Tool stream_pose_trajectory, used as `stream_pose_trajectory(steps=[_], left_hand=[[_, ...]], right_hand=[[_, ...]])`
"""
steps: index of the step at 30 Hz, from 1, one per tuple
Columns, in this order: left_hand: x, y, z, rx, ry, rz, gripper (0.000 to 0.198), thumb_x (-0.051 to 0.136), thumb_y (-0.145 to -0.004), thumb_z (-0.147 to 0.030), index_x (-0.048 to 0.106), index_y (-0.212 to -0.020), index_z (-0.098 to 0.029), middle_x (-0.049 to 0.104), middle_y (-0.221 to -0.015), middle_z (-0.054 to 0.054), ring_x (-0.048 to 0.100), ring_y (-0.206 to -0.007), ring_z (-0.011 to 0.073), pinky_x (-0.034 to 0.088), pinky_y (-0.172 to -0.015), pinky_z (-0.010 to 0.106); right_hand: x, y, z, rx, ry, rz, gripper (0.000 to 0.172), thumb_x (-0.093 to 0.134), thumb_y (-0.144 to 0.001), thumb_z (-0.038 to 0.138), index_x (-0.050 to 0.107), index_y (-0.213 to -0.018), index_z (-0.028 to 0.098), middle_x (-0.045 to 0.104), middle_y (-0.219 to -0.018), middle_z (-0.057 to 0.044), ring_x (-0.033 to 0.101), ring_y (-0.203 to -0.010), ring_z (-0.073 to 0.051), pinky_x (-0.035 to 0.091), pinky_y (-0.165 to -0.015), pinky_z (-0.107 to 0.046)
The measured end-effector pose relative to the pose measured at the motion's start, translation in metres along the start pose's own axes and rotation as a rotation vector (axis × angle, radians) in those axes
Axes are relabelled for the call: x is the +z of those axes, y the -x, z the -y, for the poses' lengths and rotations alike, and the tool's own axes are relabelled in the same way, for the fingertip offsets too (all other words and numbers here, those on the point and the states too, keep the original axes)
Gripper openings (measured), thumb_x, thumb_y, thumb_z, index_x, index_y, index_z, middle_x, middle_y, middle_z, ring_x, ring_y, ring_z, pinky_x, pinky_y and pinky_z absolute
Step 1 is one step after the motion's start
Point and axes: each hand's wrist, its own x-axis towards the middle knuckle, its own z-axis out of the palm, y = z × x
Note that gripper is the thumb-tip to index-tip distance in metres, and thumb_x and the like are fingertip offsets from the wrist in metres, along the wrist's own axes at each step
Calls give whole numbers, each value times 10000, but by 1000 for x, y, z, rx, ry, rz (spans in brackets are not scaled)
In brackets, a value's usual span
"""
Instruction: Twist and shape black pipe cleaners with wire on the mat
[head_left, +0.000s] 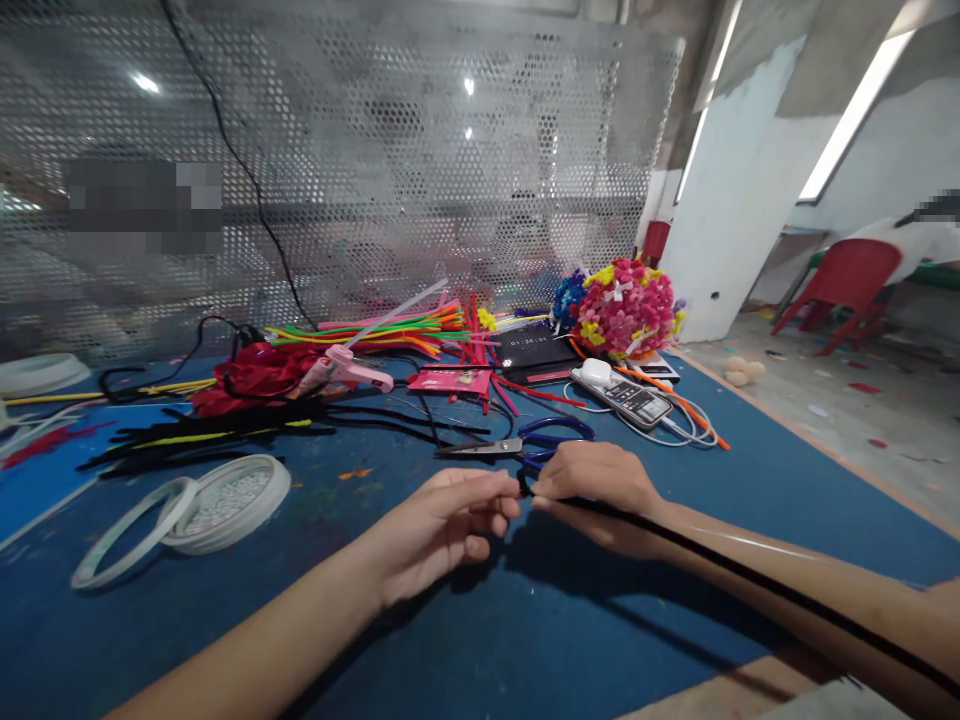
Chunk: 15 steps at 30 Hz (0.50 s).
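My right hand [600, 485] is closed in a pinch on a black pipe cleaner [750, 570]. Its long tail runs back along my right forearm to the lower right. At the short, bent end of it, my left hand [450, 530] pinches with thumb and forefinger, the other fingers loosely curled. Both hands are just above the blue tabletop [420, 640], their fingertips nearly meeting. Right behind them lie blue-handled scissors [499, 448], blades pointing left and slightly apart. More black pipe cleaners [225, 432] are heaped to the left.
A pink glue gun [349, 368] lies by red material [255, 382] and colourful pipe cleaners [405, 330]. At left are a round white tub [247, 500] and ring [135, 535]. Back right hold a phone [634, 400], coiled white cable and fuzzy flower ball [626, 310]. Perforated metal stands behind.
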Motion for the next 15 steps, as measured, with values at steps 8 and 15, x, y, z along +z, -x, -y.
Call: stream_pose_trajectory(steps=[8, 15], left_hand=[[1, 1, 2, -107, 93, 38, 254, 811, -584, -218, 670, -751, -89, 607, -716, 23, 558, -548, 58, 356, -359, 94], [0, -1, 3, 30, -25, 95, 188, 773, -640, -213, 627, -698, -110, 573, -677, 1, 523, -529, 46, 362, -381, 97]], right_hand=[[3, 8, -9, -98, -16, 19, 103, 603, -802, 94, 616, -876, 165, 663, -770, -60, 613, -710, -123, 487, -658, -215], [3, 2, 1, 18, -58, -23, 47, 584, -823, 130, 618, -806, 158, 657, -703, -52, 598, -662, -125, 472, -631, -222]])
